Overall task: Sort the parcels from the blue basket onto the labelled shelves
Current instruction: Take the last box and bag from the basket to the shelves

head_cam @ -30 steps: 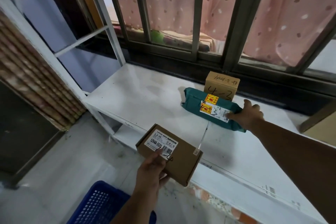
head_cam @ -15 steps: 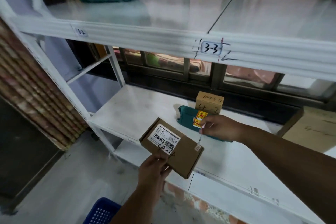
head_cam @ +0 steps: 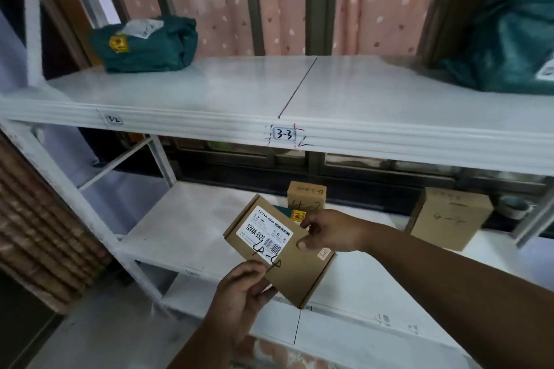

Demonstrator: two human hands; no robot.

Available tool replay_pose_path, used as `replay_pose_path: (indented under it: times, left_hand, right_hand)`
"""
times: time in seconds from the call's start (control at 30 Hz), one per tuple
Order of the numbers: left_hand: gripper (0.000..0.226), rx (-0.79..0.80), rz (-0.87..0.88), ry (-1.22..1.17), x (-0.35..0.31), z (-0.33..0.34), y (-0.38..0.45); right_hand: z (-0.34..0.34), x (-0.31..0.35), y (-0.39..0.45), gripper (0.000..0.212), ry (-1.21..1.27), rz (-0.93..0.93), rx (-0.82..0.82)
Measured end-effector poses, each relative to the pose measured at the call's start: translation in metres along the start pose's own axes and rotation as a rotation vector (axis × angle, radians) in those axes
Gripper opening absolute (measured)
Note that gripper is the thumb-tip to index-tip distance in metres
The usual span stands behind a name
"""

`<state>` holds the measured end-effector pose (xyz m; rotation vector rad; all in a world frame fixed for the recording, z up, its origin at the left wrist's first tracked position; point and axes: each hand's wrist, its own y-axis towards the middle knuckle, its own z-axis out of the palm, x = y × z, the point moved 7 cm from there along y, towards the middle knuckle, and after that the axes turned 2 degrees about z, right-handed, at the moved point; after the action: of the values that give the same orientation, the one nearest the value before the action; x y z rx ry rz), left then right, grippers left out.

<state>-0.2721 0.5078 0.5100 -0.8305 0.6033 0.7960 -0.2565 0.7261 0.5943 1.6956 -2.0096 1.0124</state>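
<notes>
Gripping flat cardboard box (head_cam: 280, 252), both hands, left (head_cam: 242, 293), right (head_cam: 331, 232)

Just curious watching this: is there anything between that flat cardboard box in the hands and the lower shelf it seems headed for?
Nothing visible blocks it. The flat box is held over the lower shelf, whose near left part is bare; a small carton and a green parcel lie further back.

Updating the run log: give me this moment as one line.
left hand: grips flat cardboard box near corner | right hand: thumb on box, grip unclear | box: above lower shelf, not placed
</notes>
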Motion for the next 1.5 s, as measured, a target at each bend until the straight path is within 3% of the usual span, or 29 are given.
replay_pose_path:
  times: [0.13, 0.27, 0.4, 0.53, 0.63, 0.73, 0.93, 1.07, 1.23, 1.33, 1.5]
  left_hand:
    - [0.031, 0.024, -0.041, 0.094, 0.017, 0.009, 0.004]
    - [0.018, 0.015, -0.093, 0.162, 0.046, 0.021, 0.007]
    - [0.020, -0.042, -0.172, 0.233, 0.079, 0.022, 0.008]
    - [0.021, -0.093, -0.239, 0.374, 0.100, 0.023, 0.006]
    - [0.022, -0.147, -0.186, 0.456, 0.108, 0.036, 0.013]
    - [0.020, -0.172, -0.128, 0.601, 0.112, 0.056, 0.027]
    - [0.041, -0.035, 0.106, 1.217, 0.118, 0.122, 0.045]
    - [0.054, 0.080, 0.191, 1.512, 0.136, 0.168, 0.055]
    - [0.078, 0.294, 0.375, 2.115, 0.164, 0.221, 0.059]
    - [0.078, 0.333, 0.429, 2.188, 0.171, 0.243, 0.060]
    - [0.080, 0.309, 0.345, 2.136, 0.175, 0.226, 0.065]
  right_hand:
    - [-0.008, -0.020, -0.017, 0.042, -0.021, 0.053, -0.021]
    - [-0.012, -0.047, -0.035, 0.027, -0.066, 0.067, -0.020]
    - [-0.027, -0.098, -0.058, 0.045, -0.214, 0.160, -0.075]
    - [-0.049, -0.162, -0.091, 0.038, -0.295, 0.265, -0.157]
    - [-0.078, -0.220, -0.119, 0.028, -0.345, 0.395, -0.287]
    - [-0.099, -0.273, -0.144, 0.035, -0.351, 0.512, -0.384]
    - [-0.117, -0.347, -0.165, 0.037, -0.531, 0.734, -0.466]
    - [-0.114, -0.376, -0.161, 0.034, -0.465, 0.711, -0.482]
    - [-0.104, -0.406, -0.142, 0.037, -0.527, 0.663, -0.440]
    - [-0.094, -0.424, -0.129, 0.045, -0.533, 0.645, -0.419]
    - [-0.077, -0.439, -0.125, 0.058, -0.576, 0.648, -0.370]
